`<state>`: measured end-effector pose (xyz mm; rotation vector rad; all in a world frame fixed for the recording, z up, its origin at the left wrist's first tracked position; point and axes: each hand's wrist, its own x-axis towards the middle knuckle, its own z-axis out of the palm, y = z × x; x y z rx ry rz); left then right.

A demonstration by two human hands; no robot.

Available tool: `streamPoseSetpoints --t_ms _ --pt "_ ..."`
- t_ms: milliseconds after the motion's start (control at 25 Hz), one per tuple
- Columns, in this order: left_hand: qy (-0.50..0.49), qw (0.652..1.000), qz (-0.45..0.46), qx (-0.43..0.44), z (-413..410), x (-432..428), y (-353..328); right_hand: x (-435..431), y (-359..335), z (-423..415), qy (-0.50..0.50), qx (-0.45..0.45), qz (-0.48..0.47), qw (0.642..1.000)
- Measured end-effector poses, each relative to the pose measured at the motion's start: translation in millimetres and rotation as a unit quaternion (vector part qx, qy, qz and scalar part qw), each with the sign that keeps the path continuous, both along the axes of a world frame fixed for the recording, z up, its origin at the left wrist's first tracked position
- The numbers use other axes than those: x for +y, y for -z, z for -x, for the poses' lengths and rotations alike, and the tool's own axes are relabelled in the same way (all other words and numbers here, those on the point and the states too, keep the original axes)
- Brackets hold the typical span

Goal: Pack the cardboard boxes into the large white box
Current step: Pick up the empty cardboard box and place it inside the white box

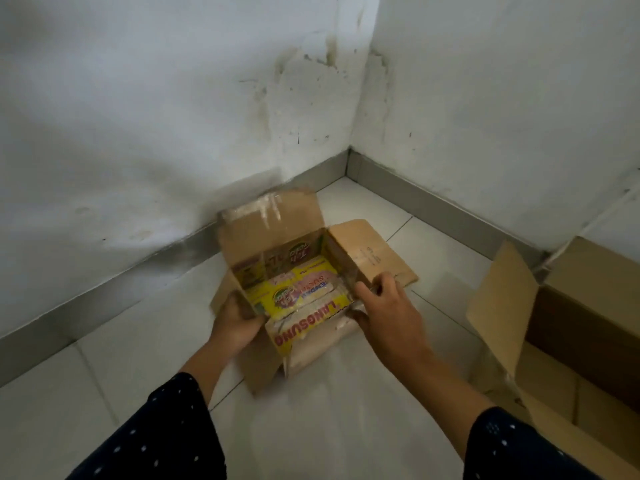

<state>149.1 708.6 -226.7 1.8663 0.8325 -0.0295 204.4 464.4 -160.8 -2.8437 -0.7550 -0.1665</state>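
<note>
A small open cardboard box (277,237) with yellow printed panels inside sits on the floor in the middle, its flaps spread. My left hand (237,322) grips its left wall near the front corner. My right hand (384,303) grips its right wall, thumb over the rim. The near front panel is yellow with red letters. At the right edge stands a larger open brown cardboard box (585,327), one flap raised toward me. No large white box shows in this view.
White tiled floor (329,410) runs into a corner of two stained white walls (349,147) with a grey skirting strip (433,206). The small box stands close to the left wall. A pale cable runs down the right wall behind the larger box.
</note>
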Motion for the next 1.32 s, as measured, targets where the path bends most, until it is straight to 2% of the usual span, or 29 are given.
streamPoseSetpoints --t_ms 120,280,360,480,560,720,840,880,920,1000,1080,1200,1320 --pt "0.056 0.983 0.172 -0.027 -39 -42 -28 -12 -6 -19 0.077 -0.015 0.02 0.997" --pt "-0.082 0.954 0.286 -0.029 -61 -54 -67 -6 -17 -27 0.038 -0.013 0.001 0.999" --pt "-0.088 0.929 0.358 0.023 -61 -54 -79 -20 -23 -37 0.04 -0.026 0.025 0.999" --pt "-0.065 0.89 0.45 0.031 -68 -65 -84 -45 -17 -45 0.074 0.077 0.044 0.993" --pt "-0.088 0.908 0.411 -0.005 -84 -71 -82 -44 -3 -42 0.081 0.149 0.036 0.985" --pt "-0.127 0.962 0.231 -0.072 -114 -68 -69 -16 16 -45 0.075 0.161 0.009 0.984" --pt "-0.112 0.979 0.159 -0.057 -123 -67 -67 -10 14 -48 0.079 0.169 0.012 0.982" --pt "-0.095 0.988 0.113 -0.034 -123 -70 -71 -12 11 -46 0.076 0.171 0.011 0.982" --pt "-0.062 0.998 0.031 -0.002 -122 -76 -76 -18 4 -42 0.069 0.167 0.008 0.984" --pt "-0.001 0.987 -0.158 0.023 -117 -86 -87 -27 -17 -36 0.045 0.144 -0.008 0.989" --pt "0.039 0.964 -0.261 -0.039 -116 -111 -104 -52 -46 -31 0.04 0.093 -0.045 0.994" --pt "0.105 0.944 -0.293 -0.113 -121 -167 -136 -109 -90 -24 0.078 0.025 -0.093 0.992" --pt "0.168 0.936 -0.28 -0.128 -120 -243 -162 -199 -120 -7 0.147 -0.006 -0.103 0.984"
